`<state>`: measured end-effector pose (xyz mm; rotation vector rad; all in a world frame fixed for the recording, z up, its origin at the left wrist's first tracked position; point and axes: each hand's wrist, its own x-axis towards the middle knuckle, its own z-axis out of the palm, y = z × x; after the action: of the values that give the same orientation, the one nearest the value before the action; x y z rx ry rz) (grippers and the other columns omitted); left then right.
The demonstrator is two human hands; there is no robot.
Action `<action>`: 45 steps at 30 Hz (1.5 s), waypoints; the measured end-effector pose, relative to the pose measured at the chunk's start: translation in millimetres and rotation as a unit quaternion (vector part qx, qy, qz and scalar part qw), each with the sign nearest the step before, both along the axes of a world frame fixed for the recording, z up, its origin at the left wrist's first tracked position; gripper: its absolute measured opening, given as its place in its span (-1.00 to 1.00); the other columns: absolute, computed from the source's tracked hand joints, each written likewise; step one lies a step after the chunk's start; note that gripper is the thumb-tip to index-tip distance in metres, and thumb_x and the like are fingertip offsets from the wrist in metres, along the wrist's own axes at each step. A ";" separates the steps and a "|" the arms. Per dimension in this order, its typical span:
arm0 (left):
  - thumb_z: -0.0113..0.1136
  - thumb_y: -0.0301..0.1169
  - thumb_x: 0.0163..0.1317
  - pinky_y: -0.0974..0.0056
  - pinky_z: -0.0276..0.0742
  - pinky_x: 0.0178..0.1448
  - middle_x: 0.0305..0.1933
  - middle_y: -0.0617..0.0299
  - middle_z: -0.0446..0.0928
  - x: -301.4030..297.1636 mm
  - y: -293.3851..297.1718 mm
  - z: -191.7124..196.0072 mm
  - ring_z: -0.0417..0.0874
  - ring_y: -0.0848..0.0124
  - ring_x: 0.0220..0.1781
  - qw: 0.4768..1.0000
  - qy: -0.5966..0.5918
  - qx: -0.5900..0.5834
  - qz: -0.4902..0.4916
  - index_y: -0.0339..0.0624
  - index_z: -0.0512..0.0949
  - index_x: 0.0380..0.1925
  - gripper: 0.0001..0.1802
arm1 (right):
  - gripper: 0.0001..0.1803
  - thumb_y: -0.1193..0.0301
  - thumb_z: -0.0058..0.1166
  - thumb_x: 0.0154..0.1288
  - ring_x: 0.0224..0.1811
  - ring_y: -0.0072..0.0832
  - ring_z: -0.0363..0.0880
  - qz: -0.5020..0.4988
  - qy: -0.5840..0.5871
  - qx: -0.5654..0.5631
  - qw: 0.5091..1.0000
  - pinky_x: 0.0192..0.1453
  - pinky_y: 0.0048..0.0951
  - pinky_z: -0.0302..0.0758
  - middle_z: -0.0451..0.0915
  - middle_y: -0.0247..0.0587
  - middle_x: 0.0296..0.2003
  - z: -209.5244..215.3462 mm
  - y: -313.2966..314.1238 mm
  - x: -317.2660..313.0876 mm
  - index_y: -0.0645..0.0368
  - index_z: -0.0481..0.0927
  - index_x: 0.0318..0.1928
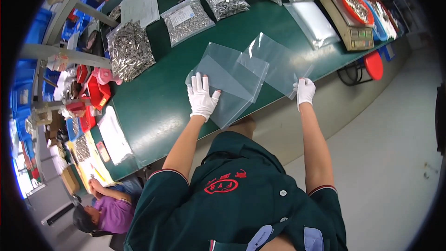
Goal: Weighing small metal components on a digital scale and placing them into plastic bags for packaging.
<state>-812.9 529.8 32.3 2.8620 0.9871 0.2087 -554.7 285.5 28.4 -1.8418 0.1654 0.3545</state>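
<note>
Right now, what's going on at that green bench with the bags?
A person in white gloves stands at a green table. The left hand lies flat on a stack of empty clear plastic bags; the right hand pinches the corner of another clear bag that is partly lifted beside the stack. Farther back lie filled bags of small metal parts, and a scale with an orange tray stands at the right. Another person sits at lower left.

The clear, glossy plastic bags (232, 81) lie smooth on the matt dark-green table top (153, 107). White knitted cloth gloves cover the left hand (202, 97) and right hand (305, 91). Shiny small metal parts (131, 50) fill a clear plastic bag.
</note>
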 end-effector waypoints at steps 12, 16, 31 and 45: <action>0.08 -0.06 0.06 -0.31 -0.32 0.31 0.34 0.14 0.10 75.8 42.1 31.4 -0.01 0.12 0.40 0.981 0.042 -0.014 0.191 0.04 0.36 0.10 -0.43 | -0.85 0.41 -0.06 0.25 -0.55 -0.62 0.52 0.170 0.172 0.013 0.970 -0.49 -0.64 0.38 0.60 -0.26 -0.46 28.9 -21.0 58.8 0.17 0.52 -0.23; 0.20 -0.26 -0.04 -0.11 0.03 0.27 0.16 0.18 0.31 98.4 13.7 61.4 0.25 0.19 0.23 0.982 -0.169 0.054 0.063 0.00 0.47 -0.05 -0.54 | -0.83 0.33 0.03 0.22 -0.60 -0.65 0.45 0.239 0.180 0.037 0.953 -0.47 -0.65 0.35 0.57 -0.32 -0.55 32.5 -17.5 54.3 0.16 0.54 -0.38; 0.28 -0.37 0.02 0.41 0.49 -0.24 -0.37 0.13 0.61 207.1 -152.1 114.7 0.61 0.48 -0.31 0.828 -0.214 -0.512 0.083 -0.34 0.51 -0.22 -0.65 | -0.83 0.37 0.15 0.16 -0.52 -0.71 0.43 0.446 0.224 0.161 0.852 -0.43 -0.67 0.36 0.54 -0.37 -0.55 96.5 7.0 81.9 0.21 0.54 -0.44; 0.25 -0.24 -0.11 0.24 0.46 -0.32 -0.52 0.00 0.54 206.3 -162.6 142.5 0.58 0.19 -0.47 0.850 -0.203 -0.466 0.139 -0.32 0.54 -0.47 -0.67 | -0.74 0.32 0.18 0.15 -0.58 -0.69 0.40 0.631 0.228 0.096 0.736 -0.50 -0.64 0.33 0.51 -0.38 -0.62 112.1 32.7 105.7 0.23 0.53 -0.54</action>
<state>-606.7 367.2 174.8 1.7023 1.0161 0.2510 -449.0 318.2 140.5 -1.3571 -0.8274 1.6987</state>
